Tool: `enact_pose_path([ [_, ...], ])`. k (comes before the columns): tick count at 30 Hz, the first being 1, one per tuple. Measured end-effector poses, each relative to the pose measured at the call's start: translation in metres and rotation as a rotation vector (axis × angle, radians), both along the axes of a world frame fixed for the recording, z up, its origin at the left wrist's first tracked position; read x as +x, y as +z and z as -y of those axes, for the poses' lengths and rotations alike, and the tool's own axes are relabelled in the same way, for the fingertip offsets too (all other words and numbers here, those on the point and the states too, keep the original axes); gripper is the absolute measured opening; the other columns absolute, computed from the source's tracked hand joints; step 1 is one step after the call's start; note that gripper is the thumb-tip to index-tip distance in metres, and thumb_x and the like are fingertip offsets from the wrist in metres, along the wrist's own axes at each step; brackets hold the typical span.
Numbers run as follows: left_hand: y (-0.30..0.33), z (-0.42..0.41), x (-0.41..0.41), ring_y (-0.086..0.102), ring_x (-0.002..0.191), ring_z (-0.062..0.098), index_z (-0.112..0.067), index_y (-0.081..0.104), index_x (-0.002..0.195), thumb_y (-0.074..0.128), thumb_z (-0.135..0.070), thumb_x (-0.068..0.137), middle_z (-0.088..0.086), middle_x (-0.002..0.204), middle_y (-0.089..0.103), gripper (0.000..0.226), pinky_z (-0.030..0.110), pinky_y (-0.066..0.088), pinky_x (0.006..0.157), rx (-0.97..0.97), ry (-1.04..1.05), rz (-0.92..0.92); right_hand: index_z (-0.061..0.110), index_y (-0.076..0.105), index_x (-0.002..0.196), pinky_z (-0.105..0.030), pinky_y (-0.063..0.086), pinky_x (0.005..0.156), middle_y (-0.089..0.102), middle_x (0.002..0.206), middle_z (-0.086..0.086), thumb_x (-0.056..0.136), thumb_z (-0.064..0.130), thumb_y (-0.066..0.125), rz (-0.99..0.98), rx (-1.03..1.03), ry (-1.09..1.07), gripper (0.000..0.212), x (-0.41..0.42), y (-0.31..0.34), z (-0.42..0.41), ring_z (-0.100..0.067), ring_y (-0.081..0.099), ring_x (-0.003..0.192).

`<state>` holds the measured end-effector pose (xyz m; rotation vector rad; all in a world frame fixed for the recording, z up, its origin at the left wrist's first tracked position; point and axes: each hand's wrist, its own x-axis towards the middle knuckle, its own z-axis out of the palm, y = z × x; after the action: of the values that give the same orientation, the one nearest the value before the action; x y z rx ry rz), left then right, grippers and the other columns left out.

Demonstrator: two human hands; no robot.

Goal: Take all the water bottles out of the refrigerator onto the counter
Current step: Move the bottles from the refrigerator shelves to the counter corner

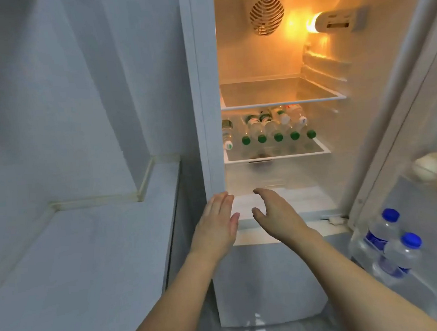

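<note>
The refrigerator (206, 87) stands open with its light on. Several clear water bottles with green caps (278, 133) lie side by side on the lower glass shelf (277, 157), caps toward me; one with a white cap (227, 138) lies at the far left. Two blue-capped bottles (393, 245) stand in the door rack at lower right. My left hand (217, 226) and my right hand (274, 213) are held out below that shelf, in front of the drawer, palms facing each other, fingers apart, holding nothing.
A pale counter (75, 257) runs along the left, against the wall and beside the refrigerator. The upper glass shelf (283, 103) is bare. Several pale round items (434, 170) sit in the door's upper rack at right.
</note>
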<state>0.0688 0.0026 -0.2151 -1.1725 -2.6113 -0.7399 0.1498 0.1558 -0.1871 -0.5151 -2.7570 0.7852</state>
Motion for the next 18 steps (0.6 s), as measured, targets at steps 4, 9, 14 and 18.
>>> enact_pose_path([
  [4, 0.011, -0.064, -0.038, 0.018, 0.147, 0.016, -0.016, 0.031, 0.15, 0.037, -0.033, 0.105, -0.001, 0.159, 0.025, 0.049, 0.032, 0.019, 0.121, 0.012, -0.062, 0.03, 0.017, 0.036, 0.146, -0.029, 0.029, 0.112, 0.039, 0.15, -0.001, 0.097, 0.025, 0.051, -0.038, -0.014, -0.087, 0.052, -0.037, 0.004, -0.052, -0.018, 0.039, 0.136],
  [9, 0.023, -0.135, -0.094, 0.032, 0.14, 0.022, -0.012, 0.038, 0.146, 0.046, -0.028, 0.102, 0.005, 0.152, 0.037, 0.048, 0.037, 0.031, 0.116, 0.037, -0.069, 0.032, 0.017, 0.045, 0.139, -0.028, 0.033, 0.107, 0.049, 0.141, -0.002, 0.095, 0.018, 0.052, -0.119, -0.031, -0.139, 0.046, -0.086, 0.014, -0.115, -0.02, 0.045, 0.129],
  [14, 0.03, -0.191, -0.148, 0.041, 0.13, 0.024, -0.01, 0.043, 0.139, 0.052, -0.023, 0.098, 0.008, 0.143, 0.044, 0.044, 0.031, 0.033, 0.11, 0.051, 0.024, 0.092, 0.011, 0.052, 0.134, -0.032, 0.038, 0.103, 0.054, 0.135, -0.006, 0.096, 0.018, 0.051, -0.14, -0.094, -0.23, 0.038, -0.138, 0.015, -0.173, -0.023, 0.049, 0.124],
  [18, 0.025, -0.226, -0.184, 0.044, 0.124, 0.025, -0.008, 0.044, 0.136, 0.051, -0.024, 0.098, 0.01, 0.138, 0.045, 0.042, 0.034, 0.038, 0.103, 0.052, 0.145, 0.193, 0.01, 0.046, 0.139, -0.036, 0.039, 0.105, 0.051, 0.139, -0.007, 0.095, 0.021, 0.053, -0.113, -0.156, -0.276, 0.046, -0.182, 0.004, -0.21, -0.023, 0.048, 0.127],
])
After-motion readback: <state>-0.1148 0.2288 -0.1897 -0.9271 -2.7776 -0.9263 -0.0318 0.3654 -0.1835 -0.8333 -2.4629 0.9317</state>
